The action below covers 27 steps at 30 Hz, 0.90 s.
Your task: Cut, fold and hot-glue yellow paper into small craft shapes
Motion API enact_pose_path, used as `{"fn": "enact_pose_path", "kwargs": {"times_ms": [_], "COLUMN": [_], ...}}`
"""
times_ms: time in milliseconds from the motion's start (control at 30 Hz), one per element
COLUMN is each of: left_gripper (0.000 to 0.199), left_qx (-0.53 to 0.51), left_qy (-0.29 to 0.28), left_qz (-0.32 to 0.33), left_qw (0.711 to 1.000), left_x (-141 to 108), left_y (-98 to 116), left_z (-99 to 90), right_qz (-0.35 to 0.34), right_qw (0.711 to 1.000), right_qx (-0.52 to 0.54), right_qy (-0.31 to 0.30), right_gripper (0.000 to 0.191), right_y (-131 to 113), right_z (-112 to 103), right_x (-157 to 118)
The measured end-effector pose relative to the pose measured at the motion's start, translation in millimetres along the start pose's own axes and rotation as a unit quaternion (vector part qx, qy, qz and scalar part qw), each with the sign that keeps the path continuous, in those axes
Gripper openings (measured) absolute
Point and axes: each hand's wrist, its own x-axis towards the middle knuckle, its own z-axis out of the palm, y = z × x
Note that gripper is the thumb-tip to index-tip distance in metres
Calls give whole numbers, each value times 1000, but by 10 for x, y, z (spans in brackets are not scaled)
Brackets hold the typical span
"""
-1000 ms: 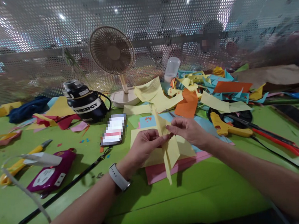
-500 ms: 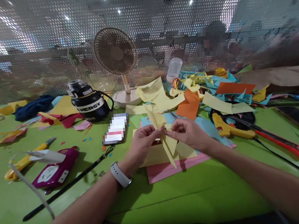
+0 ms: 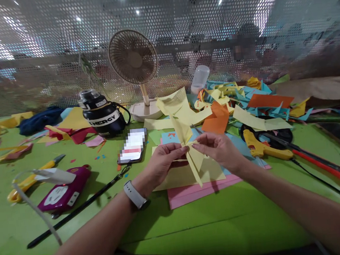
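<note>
Yellow paper [image 3: 185, 135] sits pinched between both hands' fingers [image 3: 184, 149].

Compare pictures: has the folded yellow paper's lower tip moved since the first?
Yes: against the pink sheet, the tip of the folded yellow paper shifted up and right, from beyond the near edge to inside it.

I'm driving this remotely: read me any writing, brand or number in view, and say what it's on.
"NERGY", after a partly hidden letter: white band on the black bottle.
Bottle's upper label: too small.
Purple power strip markings: too small.
Phone screen: blurred out.
</note>
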Motion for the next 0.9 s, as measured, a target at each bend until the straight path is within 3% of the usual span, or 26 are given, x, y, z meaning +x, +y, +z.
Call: {"fn": "enact_pose_path", "kwargs": {"times_ms": [233, 567, 900], "left_gripper": [19, 18, 24], "left_qx": [-17, 16, -17], "left_qy": [-10, -18, 11], "left_qz": [-5, -15, -62], "left_qw": [1000, 1000, 998], "left_x": [14, 9, 20], "left_y": [32, 47, 37], "left_z": [-38, -65, -39], "right_qz": [-83, 32, 35], "right_qw": [997, 991, 991], "right_qx": [6, 54, 29], "right_qy": [1, -120, -124], "right_gripper": [11, 12, 10], "right_y": [23, -33, -36], "right_z": [-60, -187, -170], "right_x": [22, 83, 72]}}
